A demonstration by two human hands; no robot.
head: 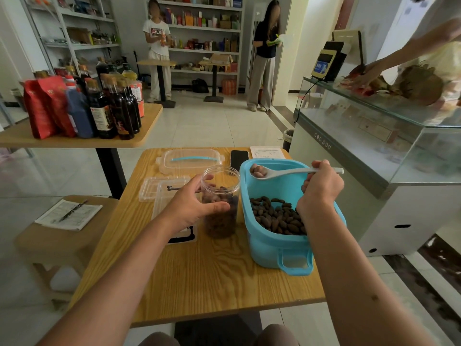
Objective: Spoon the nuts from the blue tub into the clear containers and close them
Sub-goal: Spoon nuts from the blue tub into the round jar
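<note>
Gripping the handle of a white plastic spoon (282, 173), the right hand (321, 186) holds its bowl, loaded with a few brown nuts (258, 171), level above the far end of the light blue plastic tub (282, 243); more dark brown nuts lie in the tub's bottom, beneath the right wrist; the left hand (193, 208) curls round the near side of a clear round plastic jar (220, 203), thumb across its front, fingers behind; the jar stands upright on the wooden desk (212, 270), just left of the tub, open at the top and more than half full of nuts; a clear rectangular lid with a blue strip (190, 159) lies flat at the desk's far edge; a clear rectangular container (162, 188) lies behind the left hand; a black phone (239, 158) rests beside the lid, touching the tub's far rim.
</note>
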